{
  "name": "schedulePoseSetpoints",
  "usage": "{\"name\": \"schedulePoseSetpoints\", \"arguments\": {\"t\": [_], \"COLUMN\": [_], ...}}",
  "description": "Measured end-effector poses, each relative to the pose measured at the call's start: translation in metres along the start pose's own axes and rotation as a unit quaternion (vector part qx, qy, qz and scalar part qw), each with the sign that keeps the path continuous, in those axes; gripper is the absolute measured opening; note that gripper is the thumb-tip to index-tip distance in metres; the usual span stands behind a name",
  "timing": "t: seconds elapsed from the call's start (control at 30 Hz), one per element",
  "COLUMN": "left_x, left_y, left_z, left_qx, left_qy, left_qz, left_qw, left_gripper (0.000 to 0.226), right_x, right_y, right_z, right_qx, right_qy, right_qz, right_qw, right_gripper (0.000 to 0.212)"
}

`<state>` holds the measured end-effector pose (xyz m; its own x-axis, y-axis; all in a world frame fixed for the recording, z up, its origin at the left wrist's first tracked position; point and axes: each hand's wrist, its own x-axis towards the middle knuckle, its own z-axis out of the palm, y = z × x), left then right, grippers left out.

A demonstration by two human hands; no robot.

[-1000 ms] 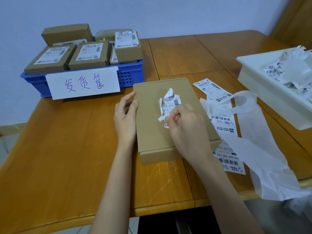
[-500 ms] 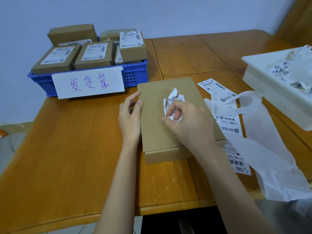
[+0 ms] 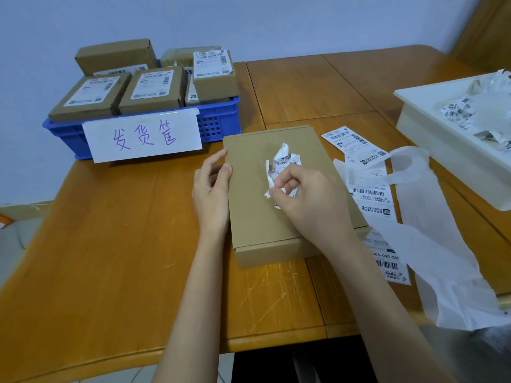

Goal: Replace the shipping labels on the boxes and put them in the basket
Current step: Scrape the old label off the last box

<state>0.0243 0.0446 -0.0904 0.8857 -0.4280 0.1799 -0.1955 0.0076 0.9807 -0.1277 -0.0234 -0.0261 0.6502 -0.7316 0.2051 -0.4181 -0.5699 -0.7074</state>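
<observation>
On the worktop (image 3: 96, 258), the right hand (image 3: 309, 200) pinches the old label (image 3: 282, 167), now crumpled tighter than a second ago and seemingly peeled off the box (image 3: 257, 217). The left hand (image 3: 211, 189), fingers loosely curled, steadies the box's left edge. Fresh labels (image 3: 367, 189) lie just right; the blue basket (image 3: 218, 123) waits beyond.

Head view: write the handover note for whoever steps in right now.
Left hand steadies the left edge of the flat brown cardboard box on the wooden table.
Right hand pinches the crumpled white old label on the box top.
Done: labelled boxes sit in the blue plastic basket.
Left: bin the old label, stick on one from the fresh label strip, put the box in the basket.
</observation>
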Motion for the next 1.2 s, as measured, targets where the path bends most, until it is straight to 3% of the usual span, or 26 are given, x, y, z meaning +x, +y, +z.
{"name": "schedulePoseSetpoints", "arguments": {"t": [0.47, 0.67, 1.1, 1.2], "left_x": [0.0002, 0.0004, -0.0015, -0.0009], "left_y": [-0.0018, -0.0012, -0.0010, -0.0013], "left_z": [-0.0012, -0.0005, -0.0016, -0.0013], "left_qx": [-0.002, -0.003, 0.005, 0.005], "left_qy": [-0.002, -0.003, 0.006, 0.006], "left_qz": [-0.002, 0.004, 0.004, 0.007], "left_qw": [1.000, 1.000, 1.000, 1.000], "left_gripper": [0.033, 0.029, 0.029, 0.029], "right_x": [-0.0026, -0.0012, -0.0053, -0.0037], "right_y": [-0.0020, 0.0059, -0.0024, 0.0015], "right_z": [0.0032, 0.0000, 0.0076, 0.0075], "right_qx": [-0.050, 0.026, -0.103, -0.086], "right_qy": [0.024, 0.012, 0.042, 0.032], "right_qz": [-0.035, -0.019, -0.062, -0.049], "right_qw": [0.998, 0.999, 0.992, 0.995], "right_gripper": [0.011, 0.011, 0.016, 0.013]}}
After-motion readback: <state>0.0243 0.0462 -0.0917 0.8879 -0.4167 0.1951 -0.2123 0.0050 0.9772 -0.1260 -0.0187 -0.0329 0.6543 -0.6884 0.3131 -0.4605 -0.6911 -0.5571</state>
